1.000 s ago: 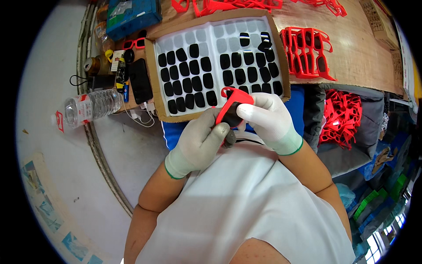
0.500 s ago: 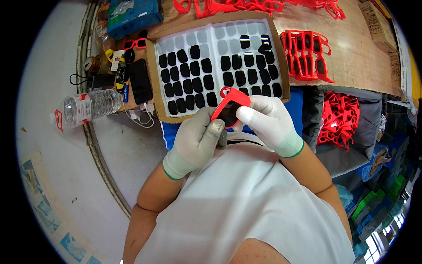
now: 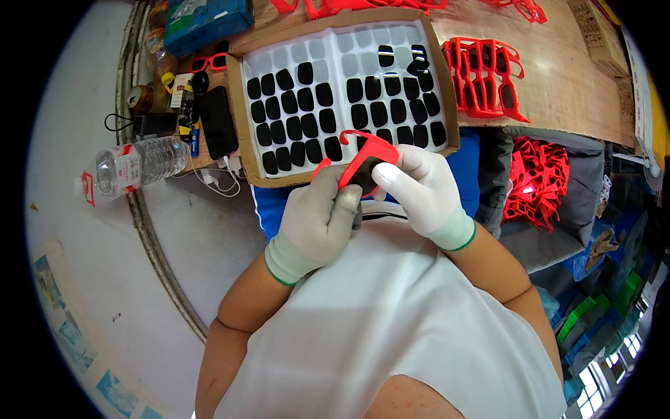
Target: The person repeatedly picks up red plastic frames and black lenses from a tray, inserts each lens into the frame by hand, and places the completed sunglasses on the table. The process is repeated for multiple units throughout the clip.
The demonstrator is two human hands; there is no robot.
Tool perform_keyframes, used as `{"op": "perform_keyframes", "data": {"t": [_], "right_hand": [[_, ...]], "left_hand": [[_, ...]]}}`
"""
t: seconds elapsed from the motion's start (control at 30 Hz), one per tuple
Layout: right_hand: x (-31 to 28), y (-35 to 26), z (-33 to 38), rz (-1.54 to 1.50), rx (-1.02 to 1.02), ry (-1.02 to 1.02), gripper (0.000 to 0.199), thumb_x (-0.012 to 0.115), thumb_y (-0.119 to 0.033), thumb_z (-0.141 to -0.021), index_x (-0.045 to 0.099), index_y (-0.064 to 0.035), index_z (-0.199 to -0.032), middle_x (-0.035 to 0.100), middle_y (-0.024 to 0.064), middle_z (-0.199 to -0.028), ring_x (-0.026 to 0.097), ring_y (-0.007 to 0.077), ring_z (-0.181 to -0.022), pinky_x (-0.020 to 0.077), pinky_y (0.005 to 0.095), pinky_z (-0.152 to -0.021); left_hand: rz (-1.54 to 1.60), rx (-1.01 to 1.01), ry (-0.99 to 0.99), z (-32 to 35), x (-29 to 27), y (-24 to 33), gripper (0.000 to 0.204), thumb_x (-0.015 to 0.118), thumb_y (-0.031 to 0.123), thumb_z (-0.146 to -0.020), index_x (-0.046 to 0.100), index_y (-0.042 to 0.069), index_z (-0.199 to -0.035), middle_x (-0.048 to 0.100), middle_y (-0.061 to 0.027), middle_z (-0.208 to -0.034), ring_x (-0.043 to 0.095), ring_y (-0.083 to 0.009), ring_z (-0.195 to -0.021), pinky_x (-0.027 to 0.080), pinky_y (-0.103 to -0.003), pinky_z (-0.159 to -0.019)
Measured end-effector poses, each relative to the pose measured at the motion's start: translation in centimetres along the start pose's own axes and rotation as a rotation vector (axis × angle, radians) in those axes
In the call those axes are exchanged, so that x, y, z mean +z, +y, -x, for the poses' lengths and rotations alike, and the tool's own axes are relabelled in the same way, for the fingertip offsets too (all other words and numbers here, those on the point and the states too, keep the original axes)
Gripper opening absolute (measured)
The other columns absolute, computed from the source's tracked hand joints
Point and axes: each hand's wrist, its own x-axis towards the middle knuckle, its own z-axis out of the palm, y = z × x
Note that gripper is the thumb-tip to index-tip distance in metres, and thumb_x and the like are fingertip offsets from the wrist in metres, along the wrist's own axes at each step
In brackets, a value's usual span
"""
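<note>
Between my two gloved hands is a pair of red sunglasses (image 3: 380, 149) with a dark lens showing in its frame. My left hand (image 3: 314, 220), in a greyish white glove, pinches one side, its thumb at the lens edge. On the other side my right hand (image 3: 426, 188), in a cleaner white glove, grips the frame with its thumb against the lens. Part of the glasses is hidden behind the fingers. Just beyond the hands lies a cardboard tray (image 3: 452, 133) lined with white sheet, where dark lenses (image 3: 300, 126) sit in rows.
Stacked red sunglasses (image 3: 485, 78) stand right of the tray, with more red frames (image 3: 377, 5) behind it. A grey fabric-lined bin (image 3: 583, 174) holds many red frames (image 3: 537, 185). On the left are a phone (image 3: 218, 122), cables, a plastic bottle (image 3: 143, 167) and a blue box (image 3: 209, 24).
The red sunglasses have turned slightly in my hands, and a red piece now shows above my left fingers. The tray and table have shifted a little up and left in view.
</note>
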Motion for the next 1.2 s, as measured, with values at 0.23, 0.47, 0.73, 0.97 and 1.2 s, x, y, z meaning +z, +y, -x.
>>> {"op": "perform_keyframes", "data": {"t": [0.23,0.47,0.73,0.97,1.2], "right_hand": [[0.4,-1.6,0.2,-0.372,0.107,-0.008,0.021,0.06,-0.019,-0.097,0.065,0.0006,-0.104,0.064,0.0025,-0.088,0.057,0.0069,-0.079,0.0477,0.0237,-0.072],[0.6,-2.8,0.7,-0.63,0.146,-0.068,0.026,0.065,-0.017,-0.094,0.064,0.0041,-0.109,0.067,0.0086,-0.101,0.064,0.0114,-0.086,0.0533,0.0266,-0.076],[0.5,-3.6,0.5,-0.231,0.074,-0.018,0.018,0.067,-0.016,-0.094,0.067,0.001,-0.098,0.066,0.0041,-0.092,0.061,0.008,-0.081,0.0513,0.0251,-0.07],[0.0,-4.5,0.4,0.127,-0.056,0.067,0.018,0.066,-0.015,-0.095,0.068,0.0009,-0.089,0.062,-0.001,-0.076,0.054,0.0031,-0.071,0.0467,0.0229,-0.065],[0.8,-3.6,0.5,0.117,-0.119,0.174,0.018,0.066,-0.016,-0.095,0.068,0.0013,-0.09,0.063,0.0008,-0.072,0.053,0.0038,-0.068,0.0467,0.0243,-0.061]], "left_hand": [[0.266,-0.036,-0.092,0.1,-0.7,0.1,0.029,0.045,0.019,-0.104,0.051,-0.006,-0.119,0.061,-0.0087,-0.076,0.06,-0.0139,-0.067,0.051,-0.03,-0.066],[0.404,-0.085,-0.167,-0.1,-1.5,0.9,0.024,0.044,0.01,-0.098,0.053,-0.005,-0.114,0.061,-0.0071,-0.077,0.058,-0.0124,-0.064,0.051,-0.029,-0.062],[0.302,-0.079,-0.092,-0.4,-2.0,1.0,0.016,0.048,0.009,-0.097,0.056,-0.003,-0.105,0.062,-0.0053,-0.071,0.059,-0.0109,-0.06,0.05,-0.028,-0.059],[0.18,-0.088,0.035,-0.8,-0.7,3.2,0.015,0.059,0.011,-0.096,0.058,-0.001,-0.104,0.061,-0.0092,-0.069,0.06,-0.0151,-0.059,0.048,-0.03,-0.058],[0.12,-0.044,0.115,-1.1,0.7,2.4,0.014,0.061,0.01,-0.094,0.059,-0.002,-0.101,0.059,-0.0132,-0.066,0.061,-0.0216,-0.056,0.047,-0.033,-0.055]]}}
